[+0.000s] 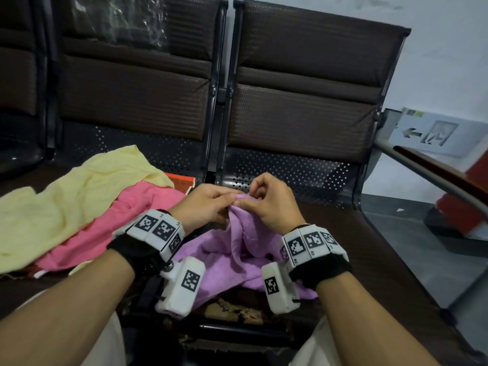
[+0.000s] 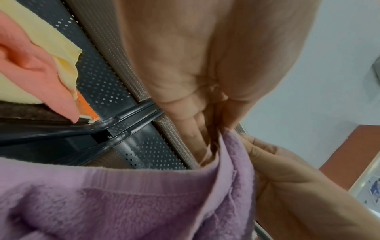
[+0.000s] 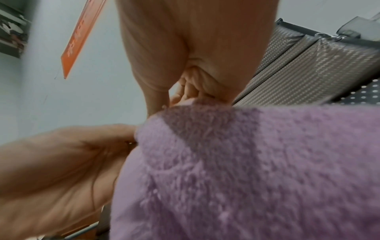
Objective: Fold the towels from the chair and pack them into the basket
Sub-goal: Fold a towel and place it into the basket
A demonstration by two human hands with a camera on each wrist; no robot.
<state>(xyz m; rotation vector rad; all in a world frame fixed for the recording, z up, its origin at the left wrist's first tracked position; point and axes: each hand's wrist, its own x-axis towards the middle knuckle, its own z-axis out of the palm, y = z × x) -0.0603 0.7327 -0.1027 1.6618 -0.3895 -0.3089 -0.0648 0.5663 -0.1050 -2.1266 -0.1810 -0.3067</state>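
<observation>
A purple fleece towel [image 1: 227, 257] lies bunched on the front of the seat between my wrists. My left hand [image 1: 208, 204] and right hand [image 1: 266, 204] meet above it, and both pinch the same raised bit of its edge. The left wrist view shows my left hand [image 2: 205, 142] gripping the purple towel [image 2: 123, 203] at its hem. In the right wrist view my right hand [image 3: 191, 91] pinches the towel's [image 3: 246, 170] top fold. A pink towel [image 1: 126, 220] and a yellow towel [image 1: 79, 196] lie crumpled on the left seat. No basket is in view.
Dark padded chairs [image 1: 303, 107] with perforated metal backs stand in a row in front of me. A grey armrest [image 1: 422, 170] runs along the right side. An orange-red cloth [image 1: 182, 182] peeks out behind the pink towel. Clear plastic wrap [image 1: 118, 19] hangs on the left chair back.
</observation>
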